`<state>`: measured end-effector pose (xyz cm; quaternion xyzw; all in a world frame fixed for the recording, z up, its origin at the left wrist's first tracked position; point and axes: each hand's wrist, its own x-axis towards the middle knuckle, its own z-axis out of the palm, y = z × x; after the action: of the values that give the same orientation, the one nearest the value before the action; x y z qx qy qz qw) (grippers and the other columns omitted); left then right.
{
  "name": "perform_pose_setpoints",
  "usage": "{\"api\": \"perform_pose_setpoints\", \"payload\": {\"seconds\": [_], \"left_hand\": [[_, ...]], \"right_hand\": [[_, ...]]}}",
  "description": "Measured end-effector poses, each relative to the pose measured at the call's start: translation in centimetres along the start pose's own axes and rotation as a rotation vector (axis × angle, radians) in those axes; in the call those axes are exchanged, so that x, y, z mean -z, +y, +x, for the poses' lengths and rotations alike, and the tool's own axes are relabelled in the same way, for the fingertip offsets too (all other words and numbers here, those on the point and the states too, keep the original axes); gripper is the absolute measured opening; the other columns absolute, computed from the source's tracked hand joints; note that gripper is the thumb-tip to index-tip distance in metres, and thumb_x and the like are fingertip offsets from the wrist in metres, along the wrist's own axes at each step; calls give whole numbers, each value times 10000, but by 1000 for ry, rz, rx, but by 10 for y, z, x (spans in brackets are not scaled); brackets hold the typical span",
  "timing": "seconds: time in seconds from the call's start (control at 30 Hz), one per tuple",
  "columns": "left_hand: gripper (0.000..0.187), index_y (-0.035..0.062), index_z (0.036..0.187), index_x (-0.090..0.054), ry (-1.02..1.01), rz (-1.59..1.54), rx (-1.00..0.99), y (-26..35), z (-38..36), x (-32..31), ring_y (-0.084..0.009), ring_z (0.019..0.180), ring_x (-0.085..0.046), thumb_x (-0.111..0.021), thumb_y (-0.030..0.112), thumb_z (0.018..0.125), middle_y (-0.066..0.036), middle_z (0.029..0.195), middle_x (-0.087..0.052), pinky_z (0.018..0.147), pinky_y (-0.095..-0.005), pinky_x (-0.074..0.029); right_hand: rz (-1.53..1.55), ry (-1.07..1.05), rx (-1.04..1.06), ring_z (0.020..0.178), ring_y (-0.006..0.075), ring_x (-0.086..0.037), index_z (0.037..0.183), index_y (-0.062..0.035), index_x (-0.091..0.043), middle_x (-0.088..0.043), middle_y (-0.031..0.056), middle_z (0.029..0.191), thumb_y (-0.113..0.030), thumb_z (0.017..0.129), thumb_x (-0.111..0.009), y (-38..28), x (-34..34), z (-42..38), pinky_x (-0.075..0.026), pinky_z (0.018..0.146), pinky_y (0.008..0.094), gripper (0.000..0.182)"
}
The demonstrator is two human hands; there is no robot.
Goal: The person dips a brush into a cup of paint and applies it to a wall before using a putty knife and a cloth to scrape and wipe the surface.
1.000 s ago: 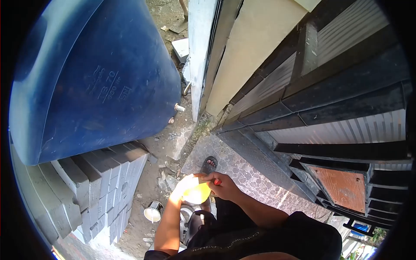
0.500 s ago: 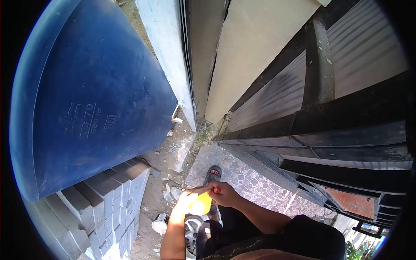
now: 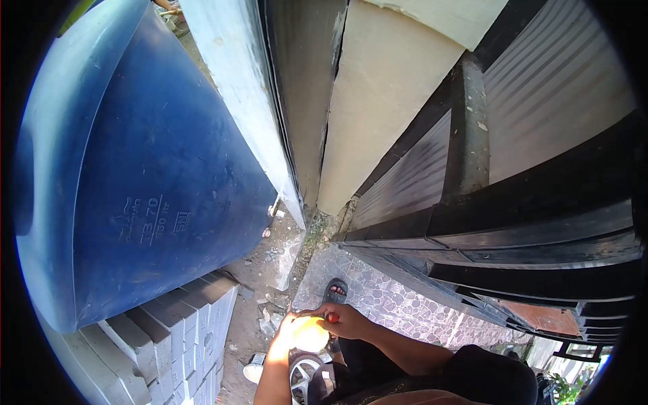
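A rounded bright yellow object [image 3: 310, 335], washed out by sunlight, sits between my two hands low in the view. My left hand [image 3: 287, 328] is closed around its left side, its fingers partly lost in the glare. On the opposite side my right hand [image 3: 349, 321] is closed on a small tool with a red end [image 3: 333, 317] poking out by the thumb. The rest of that tool is hidden, so I cannot tell its kind. Both hands meet near the top edge of the yellow object.
A large blue water tank [image 3: 169, 162] stands on stacked grey blocks [image 3: 182, 324] at left. Below my hands are a white tub [image 3: 254, 368] and a spoked wheel [image 3: 304, 378]. My sandalled foot [image 3: 335, 291] rests on stone-patterned paving [image 3: 398, 310]. A black-framed fence [image 3: 540, 209] runs along the right.
The view has tilted up, so tank, walls and foot sit lower in it. My hands have shifted slightly around the yellow object, both keeping their hold.
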<state>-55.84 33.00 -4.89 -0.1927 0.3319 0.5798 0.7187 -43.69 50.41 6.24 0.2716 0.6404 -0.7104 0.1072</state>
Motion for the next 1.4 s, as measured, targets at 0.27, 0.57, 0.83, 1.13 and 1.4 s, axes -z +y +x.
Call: {"api": "perform_pose_setpoints", "payload": {"seconds": [0.27,0.57,0.83,1.13,1.4], "left_hand": [[381,-60,987,-591,-248,311,-436,13,-38,-35,-202,794,-630,-678,195,717,-143,933,-631,696,-305,-520],[561,-43,1010,-564,-2,47,-324,27,-83,-48,-314,832,-614,-381,447,807,-217,953,-612,741,-404,-509],[612,-23,968,-564,-104,126,-279,60,-115,-89,-320,781,-613,-257,489,832,-193,877,-621,689,-410,-510],[498,19,942,-585,-127,228,-168,97,-155,-107,-293,684,-613,-276,389,815,-146,831,-624,570,-446,-504],[502,42,974,-574,-26,217,-205,94,-137,-81,-330,776,-610,-266,413,834,-179,896,-617,659,-431,-506]], "right_hand": [[-112,106,117,589,46,-455,1004,-89,-624,-559,-7,672,-204,802,-653,-57,11,-23,-392,558,198,235],[-440,391,38,788,259,-616,899,-89,-636,-642,113,851,-270,800,-599,-8,45,-39,-476,701,318,210],[-704,505,-646,881,345,-593,834,-23,-633,-625,199,909,-351,731,-519,179,81,-115,-476,774,419,363],[139,685,-880,394,204,-489,778,-64,-512,-494,69,516,-202,821,-584,286,17,-181,-429,379,384,162],[-387,1324,-312,431,196,-490,676,-22,-554,-527,95,540,-237,731,-599,278,73,-126,-373,436,367,226]]}}
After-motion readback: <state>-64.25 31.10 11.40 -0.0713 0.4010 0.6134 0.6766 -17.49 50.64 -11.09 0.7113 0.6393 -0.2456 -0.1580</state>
